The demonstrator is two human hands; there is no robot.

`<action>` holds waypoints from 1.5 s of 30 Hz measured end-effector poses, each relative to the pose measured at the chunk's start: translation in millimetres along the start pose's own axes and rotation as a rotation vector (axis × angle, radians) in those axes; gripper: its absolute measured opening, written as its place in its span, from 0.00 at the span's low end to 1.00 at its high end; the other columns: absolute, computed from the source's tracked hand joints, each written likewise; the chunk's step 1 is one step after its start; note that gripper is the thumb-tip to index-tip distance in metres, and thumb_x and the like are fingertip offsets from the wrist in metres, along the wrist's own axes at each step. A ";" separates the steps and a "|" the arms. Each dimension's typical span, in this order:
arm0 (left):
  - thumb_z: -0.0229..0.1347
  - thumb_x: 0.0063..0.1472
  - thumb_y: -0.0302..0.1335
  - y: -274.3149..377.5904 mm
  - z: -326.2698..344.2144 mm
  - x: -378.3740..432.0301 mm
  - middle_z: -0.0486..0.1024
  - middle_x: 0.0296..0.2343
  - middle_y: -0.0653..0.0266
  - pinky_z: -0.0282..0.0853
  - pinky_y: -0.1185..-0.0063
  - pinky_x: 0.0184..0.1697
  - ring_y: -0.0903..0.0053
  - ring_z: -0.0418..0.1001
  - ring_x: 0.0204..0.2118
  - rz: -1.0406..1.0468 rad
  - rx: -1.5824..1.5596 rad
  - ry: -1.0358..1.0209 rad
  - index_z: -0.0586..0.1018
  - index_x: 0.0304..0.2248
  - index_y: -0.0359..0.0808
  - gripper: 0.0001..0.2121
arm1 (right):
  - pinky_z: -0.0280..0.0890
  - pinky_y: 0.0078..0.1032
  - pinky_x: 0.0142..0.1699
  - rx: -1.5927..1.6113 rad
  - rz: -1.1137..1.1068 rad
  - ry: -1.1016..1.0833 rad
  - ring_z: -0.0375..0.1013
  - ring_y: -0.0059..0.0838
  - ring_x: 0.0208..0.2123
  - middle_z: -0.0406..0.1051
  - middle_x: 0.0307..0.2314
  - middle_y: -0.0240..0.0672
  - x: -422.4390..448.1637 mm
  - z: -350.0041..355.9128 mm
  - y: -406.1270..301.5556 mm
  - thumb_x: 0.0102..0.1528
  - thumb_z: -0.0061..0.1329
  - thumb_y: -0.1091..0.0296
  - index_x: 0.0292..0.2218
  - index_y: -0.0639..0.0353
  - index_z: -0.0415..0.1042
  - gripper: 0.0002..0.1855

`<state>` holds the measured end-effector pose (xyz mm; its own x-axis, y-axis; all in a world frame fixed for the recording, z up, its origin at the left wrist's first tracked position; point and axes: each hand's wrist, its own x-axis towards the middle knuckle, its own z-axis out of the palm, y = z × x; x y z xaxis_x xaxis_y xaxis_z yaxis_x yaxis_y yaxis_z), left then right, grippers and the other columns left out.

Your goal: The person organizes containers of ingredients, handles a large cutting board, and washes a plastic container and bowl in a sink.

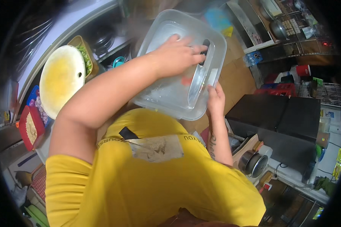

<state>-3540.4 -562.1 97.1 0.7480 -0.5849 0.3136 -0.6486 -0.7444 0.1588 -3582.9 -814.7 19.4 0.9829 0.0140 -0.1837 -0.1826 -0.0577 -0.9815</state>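
Observation:
A translucent plastic container (159,88), tilted before my chest, holds a wide-bladed knife (195,88) with a black handle. My left hand (182,54) reaches into it, fingers spread and partly blurred. Two of its fingertips lie over the knife handle; whether they grip it is unclear. With my right hand (216,98) I hold the container's right side wall, thumb at the rim. Wet-looking streaks and small bits show on the container's inner surface. Something reddish shows faintly through its bottom.
Left, a yellow-stained round cutting board (59,82) leans over a tub of chopped green vegetables (86,61). A red container (31,127) of pale chopped food stands beside chopped purple onions (41,106). Right are a large black box-like unit (272,113), metal pots (253,163) and a shelf (258,46).

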 end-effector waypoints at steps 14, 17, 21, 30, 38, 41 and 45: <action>0.50 0.57 0.29 -33.9 22.9 54.1 0.72 0.40 0.71 0.49 0.50 0.63 0.69 0.66 0.52 0.156 0.331 -0.367 0.77 0.36 0.47 0.08 | 0.63 0.18 0.47 0.112 -0.019 -0.142 0.68 0.17 0.39 0.72 0.39 0.29 12.8 -14.6 -2.3 0.59 0.41 0.76 0.50 0.66 0.70 0.17; 0.52 0.53 0.29 -36.7 19.0 36.4 0.72 0.34 0.67 0.55 0.56 0.61 0.69 0.70 0.45 0.176 0.266 -0.372 0.75 0.33 0.44 0.07 | 0.63 0.19 0.47 0.115 0.014 -0.164 0.68 0.17 0.40 0.72 0.39 0.30 20.6 -18.1 -0.6 0.60 0.41 0.75 0.51 0.66 0.69 0.18; 0.57 0.47 0.26 -13.3 -20.4 -0.4 0.72 0.30 0.66 0.63 0.66 0.43 0.68 0.72 0.39 0.017 0.246 -0.398 0.74 0.34 0.43 0.12 | 0.63 0.20 0.49 0.075 -0.122 -0.143 0.69 0.18 0.42 0.72 0.42 0.32 38.1 -24.8 6.0 0.61 0.43 0.74 0.54 0.67 0.67 0.20; 0.57 0.52 0.22 70.2 -98.2 -138.8 0.75 0.34 0.52 0.70 0.68 0.39 0.56 0.74 0.35 -0.601 -0.131 0.300 0.73 0.41 0.32 0.15 | 0.64 0.16 0.44 0.150 -0.169 0.012 0.69 0.14 0.37 0.73 0.37 0.28 8.8 -27.5 -0.6 0.60 0.44 0.74 0.52 0.65 0.68 0.19; 0.53 0.64 0.26 129.6 -77.8 -311.3 0.67 0.25 0.73 0.62 0.87 0.24 0.88 0.65 0.23 -1.334 -0.820 0.843 0.70 0.44 0.37 0.10 | 0.69 0.22 0.32 0.174 -0.049 -0.131 0.71 0.20 0.34 0.72 0.33 0.29 -62.8 23.5 7.4 0.60 0.43 0.71 0.48 0.61 0.69 0.15; 0.51 0.67 0.33 151.0 -63.1 -366.1 0.69 0.23 0.71 0.64 0.86 0.20 0.85 0.67 0.19 -1.431 -1.109 1.223 0.71 0.44 0.38 0.10 | 0.70 0.23 0.33 0.198 -0.004 -0.189 0.72 0.23 0.34 0.71 0.36 0.33 -85.3 47.7 -16.7 0.60 0.41 0.69 0.51 0.61 0.67 0.18; 0.48 0.69 0.37 179.7 -64.3 -391.6 0.70 0.25 0.69 0.67 0.83 0.20 0.83 0.69 0.19 -1.499 -1.100 1.443 0.72 0.44 0.36 0.13 | 0.72 0.24 0.29 0.132 0.046 -0.218 0.74 0.30 0.34 0.72 0.38 0.39 -114.2 56.7 -44.8 0.61 0.38 0.67 0.55 0.62 0.63 0.22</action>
<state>-3958.9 -446.0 63.1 0.3712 0.8709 -0.3222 -0.1262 0.3911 0.9116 -3688.3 -757.1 81.2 0.9478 0.2296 -0.2213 -0.2424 0.0679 -0.9678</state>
